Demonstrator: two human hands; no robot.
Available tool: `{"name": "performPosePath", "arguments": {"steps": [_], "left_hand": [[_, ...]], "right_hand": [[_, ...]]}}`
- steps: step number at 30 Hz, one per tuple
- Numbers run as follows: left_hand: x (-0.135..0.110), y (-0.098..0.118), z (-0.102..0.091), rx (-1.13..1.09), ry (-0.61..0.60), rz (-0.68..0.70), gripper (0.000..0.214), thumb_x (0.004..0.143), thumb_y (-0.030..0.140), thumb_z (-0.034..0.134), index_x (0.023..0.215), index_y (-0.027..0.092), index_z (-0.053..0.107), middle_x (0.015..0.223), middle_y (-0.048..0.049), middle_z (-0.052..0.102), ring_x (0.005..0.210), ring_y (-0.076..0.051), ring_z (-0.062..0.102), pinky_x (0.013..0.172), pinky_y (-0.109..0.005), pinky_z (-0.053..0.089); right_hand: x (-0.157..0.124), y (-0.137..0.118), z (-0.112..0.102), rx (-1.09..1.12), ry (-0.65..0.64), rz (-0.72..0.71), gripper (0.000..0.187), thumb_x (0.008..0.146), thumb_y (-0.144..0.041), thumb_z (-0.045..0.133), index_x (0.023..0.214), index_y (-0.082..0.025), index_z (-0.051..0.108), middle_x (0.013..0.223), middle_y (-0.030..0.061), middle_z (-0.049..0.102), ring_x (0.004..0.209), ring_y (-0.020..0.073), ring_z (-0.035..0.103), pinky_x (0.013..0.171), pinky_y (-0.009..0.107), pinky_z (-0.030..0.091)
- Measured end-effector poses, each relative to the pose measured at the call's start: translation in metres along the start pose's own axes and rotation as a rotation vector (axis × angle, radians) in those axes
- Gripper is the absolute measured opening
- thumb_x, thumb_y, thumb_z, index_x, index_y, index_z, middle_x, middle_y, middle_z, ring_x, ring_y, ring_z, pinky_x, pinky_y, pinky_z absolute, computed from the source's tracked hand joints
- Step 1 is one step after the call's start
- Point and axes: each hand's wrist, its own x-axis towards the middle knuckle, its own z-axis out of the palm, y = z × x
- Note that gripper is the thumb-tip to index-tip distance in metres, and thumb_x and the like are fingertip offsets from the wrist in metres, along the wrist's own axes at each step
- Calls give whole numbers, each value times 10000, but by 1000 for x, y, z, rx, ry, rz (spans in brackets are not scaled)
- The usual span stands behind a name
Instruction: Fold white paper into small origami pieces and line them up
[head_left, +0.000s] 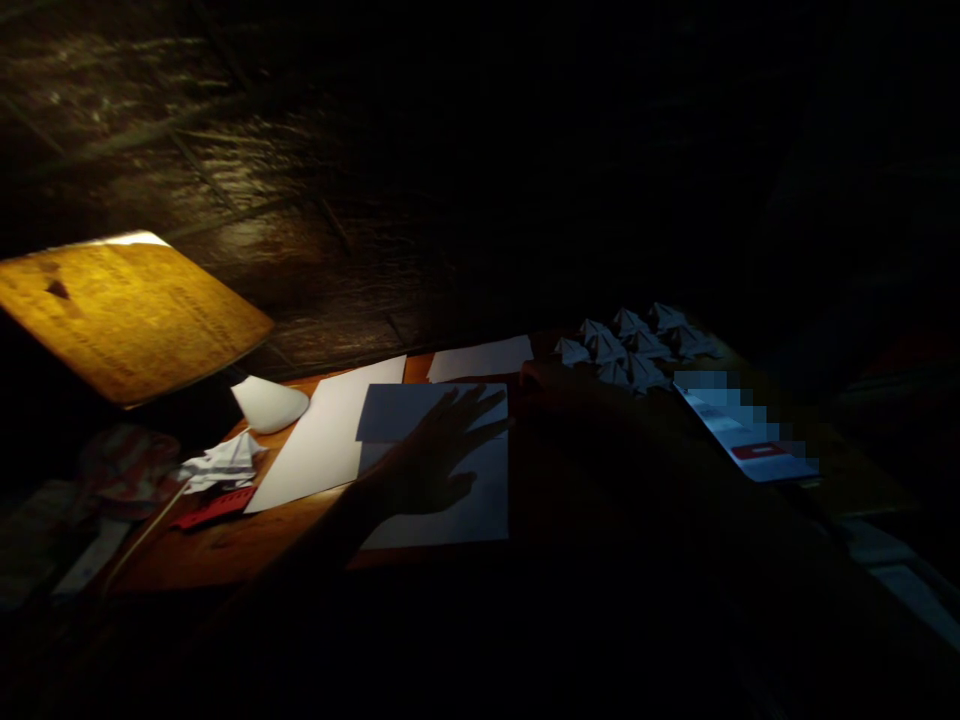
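Note:
My left hand (442,450) lies flat with its fingers spread on a sheet of paper (487,500), which has a crease or edge across it. A brighter white sheet (322,430) extends from under its left side. Another sheet (480,359) lies at the back of the table. In deep shadow, my right hand (555,380) is by the right end of that back sheet, close to several folded paper pieces (637,345) standing in rows. Its fingers are too dark to make out, and whether it holds anything is hidden.
A lit yellow panel (135,310) rises at the left. Below it are a curved white piece (270,402), a crumpled folded paper (225,462), a red object (214,508) and a thin stick (142,540). A phone with a lit screen (720,425) lies at the right of the wooden table (202,555).

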Motion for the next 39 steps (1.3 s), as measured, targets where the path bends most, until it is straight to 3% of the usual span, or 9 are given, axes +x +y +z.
{"name": "performPosePath", "arguments": {"steps": [5,9,13,19,23,27,29,32,39], "left_hand": [[-23,11,4,-69,50,-88,805,1009,342,589,1685,358,152,1725,-58,341,1619,-294,268,1337,-609,185],[-34,40,23,-65,144,-384,731,1048,503,532,1665,299,197,1753,-133,240,1628,-362,216,1289,-656,279],[-38,68,45,-64,162,-507,828,1013,612,548,1664,280,159,1772,-157,151,1639,-410,120,1285,-689,252],[-45,90,41,-83,142,-650,720,992,489,620,1605,247,330,1760,-163,194,1634,-423,138,1290,-681,226],[-61,85,28,-96,90,-628,818,877,269,687,1618,288,341,1774,-91,190,1644,-394,114,1307,-667,185],[-75,72,26,-177,90,-641,928,753,95,613,1616,304,341,1721,-56,345,1628,-334,225,1319,-627,215],[-74,67,27,-159,178,-693,843,770,115,616,1569,289,411,1688,-61,406,1606,-336,286,1312,-624,238],[-62,63,31,-98,353,-780,604,964,256,567,1552,277,431,1718,-73,350,1628,-315,233,1310,-608,238],[-44,55,43,-81,153,-733,661,1036,504,565,1622,283,352,1770,-80,214,1651,-337,120,1313,-621,206]], "right_hand": [[-4,-16,5,-81,-21,13,263,949,-329,692,1155,-171,654,1164,148,733,1032,254,675,721,277,397],[-5,-26,7,-138,-35,25,266,988,-428,618,1104,-193,661,1116,134,748,996,268,683,685,302,380],[-7,-38,11,-130,-16,15,253,993,-390,614,1124,-176,648,1142,140,745,989,256,678,713,301,396],[-6,-37,13,-88,15,-5,259,1005,-396,589,1143,-180,628,1090,126,742,930,235,674,683,295,375],[-7,-31,13,-89,3,-16,255,993,-420,590,1099,-191,632,1050,110,733,885,231,666,664,298,369],[-7,-34,18,-141,-21,30,235,981,-414,611,1031,-186,638,1010,115,723,888,243,667,674,310,383],[-5,-37,24,-186,-38,13,235,985,-407,611,1007,-174,636,1045,131,717,959,263,667,720,324,406],[-3,-42,34,-242,-40,-42,251,997,-412,593,1020,-164,625,1154,151,687,1083,277,643,806,335,430],[-7,-46,34,-274,-76,-85,237,1002,-377,582,1093,-165,635,1196,132,664,1061,268,653,797,338,429]]}}
